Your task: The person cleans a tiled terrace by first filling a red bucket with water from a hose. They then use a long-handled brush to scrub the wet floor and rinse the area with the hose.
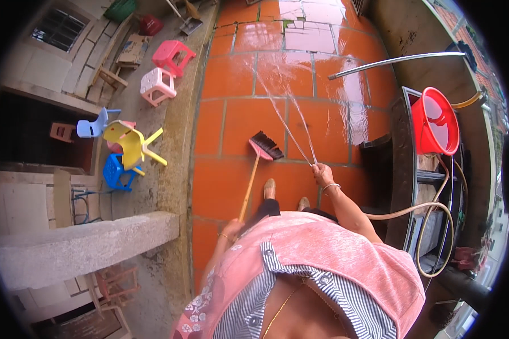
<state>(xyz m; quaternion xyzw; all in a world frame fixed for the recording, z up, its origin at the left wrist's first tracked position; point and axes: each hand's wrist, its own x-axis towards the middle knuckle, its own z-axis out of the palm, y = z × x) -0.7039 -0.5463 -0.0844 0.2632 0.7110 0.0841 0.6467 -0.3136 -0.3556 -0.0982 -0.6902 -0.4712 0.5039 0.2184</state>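
Observation:
My left hand (231, 230) is closed around the wooden handle of a broom (250, 185). The broom's pink head and dark bristles rest on the orange tiles ahead of my feet. Out in front of me, my right hand (323, 175) grips the end of a hose, whose beige length (398, 214) shows behind my right forearm. Split streams of water (285, 121) shoot from that end and splash on the wet tiled floor (226, 127) farther ahead. My fingers hide the hose's tip.
At the right, a red bucket (418, 127) holding water stands on a dark stand, near a metal pipe (398, 63). Along the left ledge are pink (172, 56), white (157, 86) and blue stools (117, 171), a yellow chair (127, 144) and a dustpan (191, 25). A concrete beam (96, 234) juts in nearer me.

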